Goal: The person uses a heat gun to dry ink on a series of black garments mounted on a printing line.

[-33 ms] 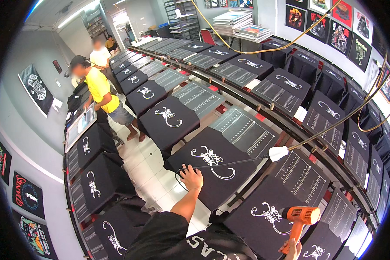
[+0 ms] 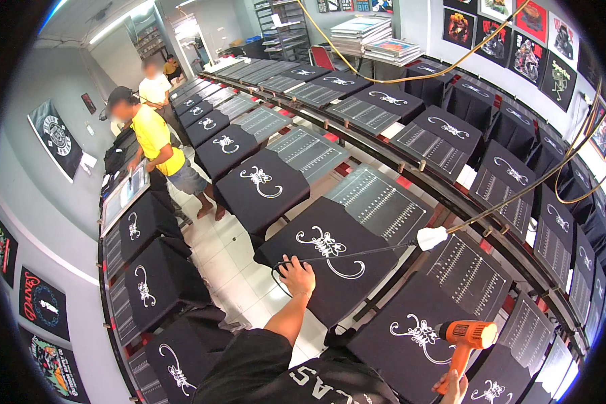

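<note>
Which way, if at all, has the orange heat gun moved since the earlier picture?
No, not visibly: the orange heat gun, in the right hand, still shows its nozzle at the right side of the white print on the black fabric.

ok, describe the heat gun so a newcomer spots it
Follow the central row of black shirts down to the lower right of the view. There the person's right grip holds the heat gun by its handle, dark nozzle pointing left toward a white curled print. Unlike the black shirts around it, it is bright orange.
</note>
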Tool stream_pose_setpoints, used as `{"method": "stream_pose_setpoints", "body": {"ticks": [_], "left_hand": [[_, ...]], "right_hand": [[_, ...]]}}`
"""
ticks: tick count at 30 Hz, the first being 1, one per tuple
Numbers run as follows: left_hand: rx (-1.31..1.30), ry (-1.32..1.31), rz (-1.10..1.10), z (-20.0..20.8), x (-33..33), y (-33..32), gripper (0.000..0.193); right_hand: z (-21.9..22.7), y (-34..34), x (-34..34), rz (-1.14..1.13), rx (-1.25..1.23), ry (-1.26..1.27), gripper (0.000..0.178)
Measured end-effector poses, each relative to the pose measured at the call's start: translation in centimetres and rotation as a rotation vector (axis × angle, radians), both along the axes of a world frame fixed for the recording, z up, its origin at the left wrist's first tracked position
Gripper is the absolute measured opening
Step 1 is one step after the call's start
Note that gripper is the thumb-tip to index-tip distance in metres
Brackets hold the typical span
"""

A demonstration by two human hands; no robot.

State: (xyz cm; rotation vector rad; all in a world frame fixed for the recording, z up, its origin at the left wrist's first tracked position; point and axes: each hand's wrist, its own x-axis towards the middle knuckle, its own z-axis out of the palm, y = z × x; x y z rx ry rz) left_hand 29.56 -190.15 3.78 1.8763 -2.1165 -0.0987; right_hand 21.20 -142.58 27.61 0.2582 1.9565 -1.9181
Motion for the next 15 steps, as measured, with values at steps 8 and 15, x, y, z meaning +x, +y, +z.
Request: {"method": "stream_pose_setpoints", "body": {"ticks": [8, 15], "left_hand": [[0.0, 0.019, 0.01, 0.3, 0.1, 0.1, 0.047], [0.084, 0.022, 0.002, 1.2, -0.5, 0.2, 0.049]], "right_hand": [[0.1, -0.4, 0.2, 0.002, -0.02, 0.007, 0.027], [0.8, -0.1, 0.7, -0.038, -0.109, 0.028, 0.034]]}}
